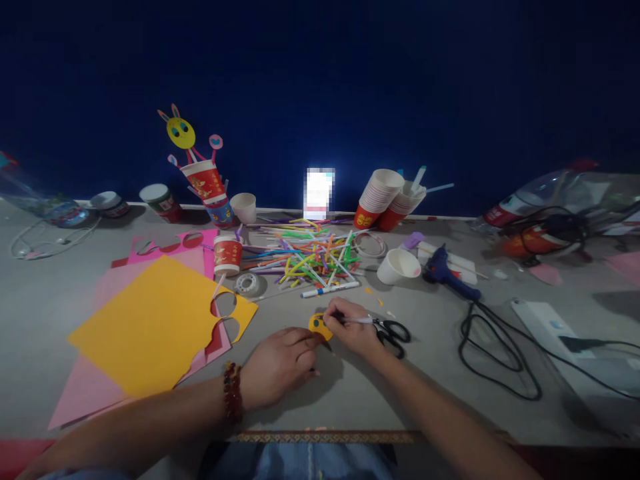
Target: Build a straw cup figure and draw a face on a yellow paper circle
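Note:
A small yellow paper cutout (316,323) with two dark round spots like eyes lies on the table in front of me. My left hand (283,363), with a dark red bead bracelet at its wrist, holds the cutout's lower left edge with its fingertips. From the right, my right hand (353,327) is closed around a marker pen (359,320), its tip at the cutout by the dark spots; the fingers partly hide the tip. Black-handled scissors (397,331) lie just beyond the right hand, blades hidden. A white capped marker (330,289) rests above the cutout.
Yellow paper (150,327) with cut holes covers pink sheets at left. Straws (315,257) are piled centrally, near a tape roll (246,285) and paper cup (399,267). A decorated cup figure (205,181) stands behind. A glue gun (450,275) and power strip (545,333) lie right.

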A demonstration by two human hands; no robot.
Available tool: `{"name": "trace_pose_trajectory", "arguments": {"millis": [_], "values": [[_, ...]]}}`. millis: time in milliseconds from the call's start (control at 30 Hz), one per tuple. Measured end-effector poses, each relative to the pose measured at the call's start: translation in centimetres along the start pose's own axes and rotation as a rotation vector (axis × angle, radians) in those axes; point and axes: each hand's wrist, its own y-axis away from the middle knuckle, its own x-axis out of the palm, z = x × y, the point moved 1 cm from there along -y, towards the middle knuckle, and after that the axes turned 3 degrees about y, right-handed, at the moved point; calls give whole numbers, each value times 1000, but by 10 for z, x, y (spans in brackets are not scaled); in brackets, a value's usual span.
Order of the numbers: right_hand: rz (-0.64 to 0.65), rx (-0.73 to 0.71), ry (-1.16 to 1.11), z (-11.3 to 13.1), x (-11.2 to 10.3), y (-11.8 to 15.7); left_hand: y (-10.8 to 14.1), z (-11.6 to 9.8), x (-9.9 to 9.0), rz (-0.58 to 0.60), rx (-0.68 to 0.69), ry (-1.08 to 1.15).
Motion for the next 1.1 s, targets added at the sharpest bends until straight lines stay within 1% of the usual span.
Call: {"name": "trace_pose_trajectory", "arguments": {"millis": [133,333,467,667,833,1100], "values": [[8,7,-8,1,0,0,0,0,0,14,-9,0],[16,14,-18,1,0,0,0,0,3,4,-12,-14],[7,16,-12,1,-1,0,0,0,2,27,-16,-21],[-59,10,-53,1,-2,0,-1,-1,0,13,-10,-29],[-17,1,-7,0,0,1,0,-1,0,19,-23,-14],[-14,2,7,-3,1,2,0,-1,-1,27,-17,5]]}}
